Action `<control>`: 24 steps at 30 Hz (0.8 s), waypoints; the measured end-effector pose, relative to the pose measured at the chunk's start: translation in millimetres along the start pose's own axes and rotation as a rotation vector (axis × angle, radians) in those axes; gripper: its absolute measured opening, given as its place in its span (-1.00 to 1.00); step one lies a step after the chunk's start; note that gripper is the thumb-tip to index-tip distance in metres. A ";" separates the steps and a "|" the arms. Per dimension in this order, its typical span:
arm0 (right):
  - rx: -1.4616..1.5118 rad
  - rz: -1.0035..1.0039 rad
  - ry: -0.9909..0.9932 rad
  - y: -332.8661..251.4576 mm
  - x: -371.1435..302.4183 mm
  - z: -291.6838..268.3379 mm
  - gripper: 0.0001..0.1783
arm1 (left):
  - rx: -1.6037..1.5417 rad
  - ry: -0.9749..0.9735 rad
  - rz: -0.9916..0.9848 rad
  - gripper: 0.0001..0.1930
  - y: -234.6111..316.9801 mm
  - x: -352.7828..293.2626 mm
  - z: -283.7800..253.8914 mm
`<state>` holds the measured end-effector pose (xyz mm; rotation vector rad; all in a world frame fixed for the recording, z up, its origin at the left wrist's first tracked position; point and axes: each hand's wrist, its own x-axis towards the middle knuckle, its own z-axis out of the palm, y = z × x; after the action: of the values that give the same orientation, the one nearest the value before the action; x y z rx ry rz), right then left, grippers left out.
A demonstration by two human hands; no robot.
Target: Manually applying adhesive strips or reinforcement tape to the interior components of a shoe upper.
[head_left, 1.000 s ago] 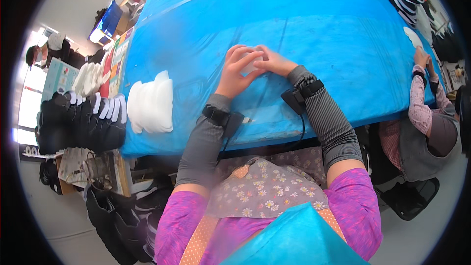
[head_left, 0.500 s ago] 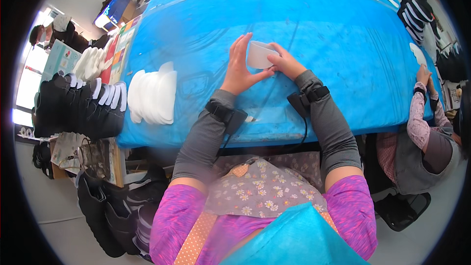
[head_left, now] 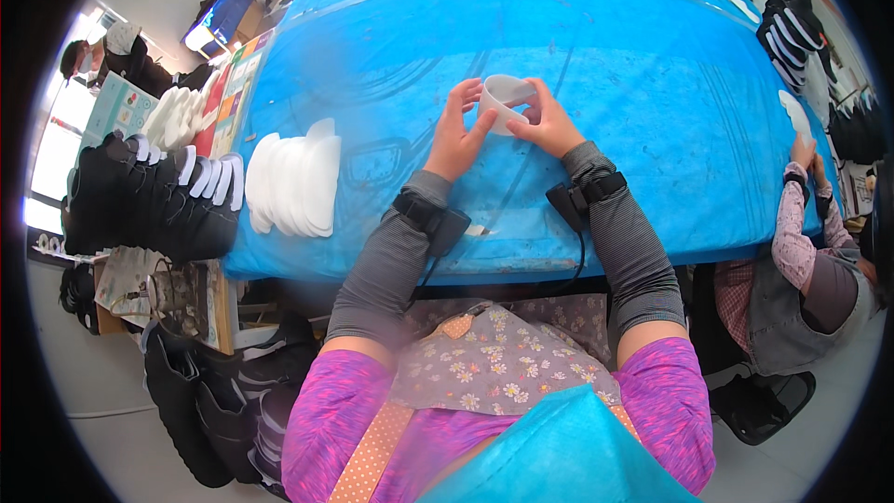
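A thin white insole-like sheet, curled round into a loop, is between my hands above the blue-covered table. My right hand grips its right side, thumb on the near outer face and fingertips partly hidden inside the curl. My left hand closes on the left side, with the thumb against the lower edge and the fingers behind. To the left lies a fanned pile of white insole-shaped sheets. Both my forearms wear dark sleeves with strapped wrist devices.
Black shoes with pale linings line the table's left edge, beside more white sheets. At right a co-worker's hands are near a white sheet. Striped dark shoes stand behind. The blue table cover fills the middle.
The white sheet has turned and opened into a rounder loop. My left fingers have come in from spread to holding its left side; my right hand has shifted slightly nearer.
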<state>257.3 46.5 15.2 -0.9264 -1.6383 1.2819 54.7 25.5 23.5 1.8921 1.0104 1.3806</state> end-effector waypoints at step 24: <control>-0.024 0.044 0.034 8.9 1.5 0.2 -0.11 | -0.198 -0.100 -0.181 -0.51 -9.5 0.7 4.8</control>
<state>257.0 49.7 6.7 -0.9982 -1.6190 1.2714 57.1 31.2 14.8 1.6641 0.9346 1.2216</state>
